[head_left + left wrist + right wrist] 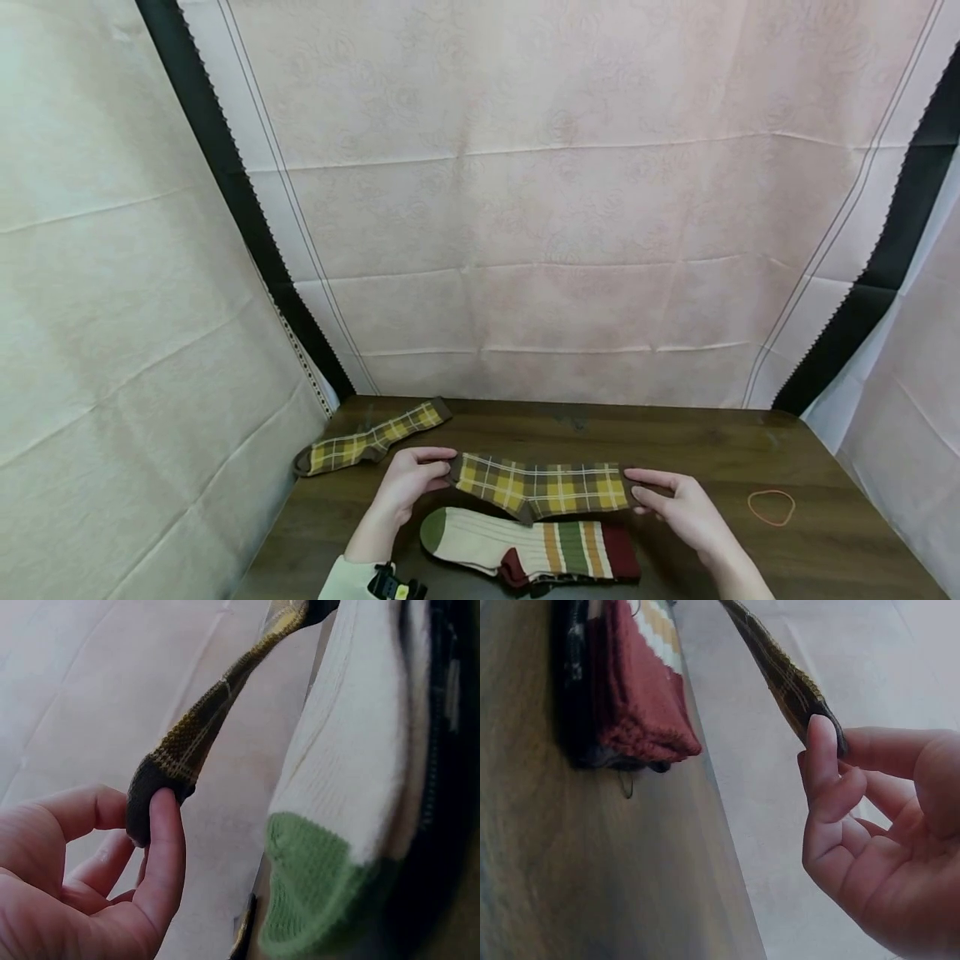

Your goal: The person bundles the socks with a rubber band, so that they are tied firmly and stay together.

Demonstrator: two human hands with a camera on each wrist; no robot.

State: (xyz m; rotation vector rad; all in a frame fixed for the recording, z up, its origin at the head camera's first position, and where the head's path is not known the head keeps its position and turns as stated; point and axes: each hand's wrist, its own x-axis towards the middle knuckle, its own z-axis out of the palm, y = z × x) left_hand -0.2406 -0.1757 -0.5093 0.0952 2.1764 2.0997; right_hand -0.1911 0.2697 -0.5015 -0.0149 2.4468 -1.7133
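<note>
A yellow-and-brown plaid sock (543, 487) is stretched sideways between both hands. My left hand (408, 483) pinches its dark toe between thumb and fingers, as the left wrist view shows close up. At the other end my right hand (673, 504) pinches the dark cuff. Just in front lies a stack of socks; the top one is a cream sock (480, 537) with a green toe, dark red heel and cuff, and orange and green stripes. A second plaid sock (375, 437) lies flat at the table's back left.
An orange rubber band (771, 507) lies on the brown wooden table (720, 450) to the right. Dark socks show under the cream one. Pale fabric walls (570, 250) with black edging stand behind and on both sides.
</note>
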